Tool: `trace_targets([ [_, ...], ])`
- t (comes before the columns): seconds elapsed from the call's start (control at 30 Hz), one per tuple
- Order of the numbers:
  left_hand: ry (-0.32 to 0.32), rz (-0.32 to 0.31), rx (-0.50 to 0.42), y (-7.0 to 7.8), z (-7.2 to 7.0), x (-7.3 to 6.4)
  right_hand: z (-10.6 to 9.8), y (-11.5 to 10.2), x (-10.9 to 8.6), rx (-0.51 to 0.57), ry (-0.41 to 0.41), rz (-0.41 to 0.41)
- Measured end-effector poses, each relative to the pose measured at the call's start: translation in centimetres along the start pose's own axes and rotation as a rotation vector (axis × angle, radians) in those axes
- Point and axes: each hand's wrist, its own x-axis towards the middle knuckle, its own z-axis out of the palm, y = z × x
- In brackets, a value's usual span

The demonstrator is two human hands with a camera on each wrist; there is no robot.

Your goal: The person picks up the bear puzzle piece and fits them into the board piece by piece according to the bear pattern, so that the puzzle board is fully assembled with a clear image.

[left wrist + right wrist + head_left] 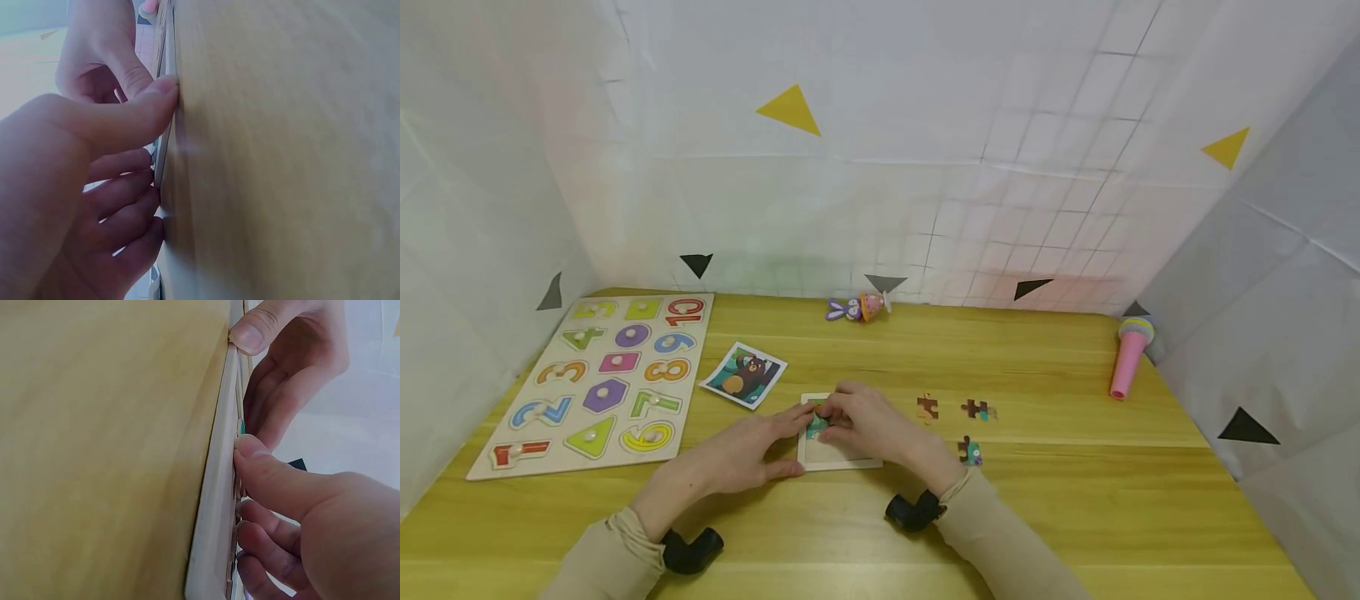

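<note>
A small white-framed puzzle board lies flat on the table, with a green puzzle piece at its upper left. My left hand rests along the board's left side, thumb at the lower corner and fairly straight fingertips near the upper edge. Over the board, my right hand pinches at a piece with thumb and curled fingers, which hide most of it. In the right wrist view the right thumb touches the inside of the board. Loose pieces lie to the right: a brown one, a brown-and-teal one and another.
A bear picture card lies left of the board, beside a large number-and-shape peg puzzle. A purple rabbit toy lies at the back edge. At the far right is a pink toy microphone. White sheets surround the table.
</note>
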Motion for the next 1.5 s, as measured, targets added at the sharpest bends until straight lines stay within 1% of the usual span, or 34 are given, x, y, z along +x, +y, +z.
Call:
trace_targets([
  [0.13, 0.001, -0.006, 0.0, 0.01, 0.01, 0.01, 0.11, 0.13, 0.01, 0.011, 0.004, -0.017],
  [0.4, 0.003, -0.006, -0.006, 0.07, -0.08, 0.06, 0.09, 0.04, -0.03, 0.012, 0.013, 0.006],
  [0.7, -0.011, -0.019, -0.001, 0.35, -0.24, 0.17, 0.1, 0.14, -0.15, 0.028, 0.044, -0.022],
  [0.9, -0.016, -0.024, 0.01, 0.43, -0.19, 0.16, 0.12, 0.19, -0.09, 0.019, 0.04, -0.033],
  [1.03, -0.014, -0.023, 0.023, 0.49, -0.14, 0.09, 0.05, 0.15, -0.13, 0.043, 0.029, -0.006],
  [1.17, -0.015, -0.02, 0.046, 0.57, -0.06, 0.12, -0.09, 0.04, -0.14, 0.072, 0.013, 0.038],
  [1.27, -0.019, -0.012, 0.065, 0.62, 0.0, 0.16, -0.17, -0.06, -0.07, 0.073, 0.012, 0.071],
  [1.4, -0.016, 0.024, 0.08, 0.73, 0.0, 0.13, -0.25, -0.24, -0.05, 0.055, 0.02, 0.11],
  [1.5, -0.009, 0.048, 0.102, 0.93, 0.01, 0.05, -0.29, -0.3, -0.03, 0.044, 0.027, 0.118],
])
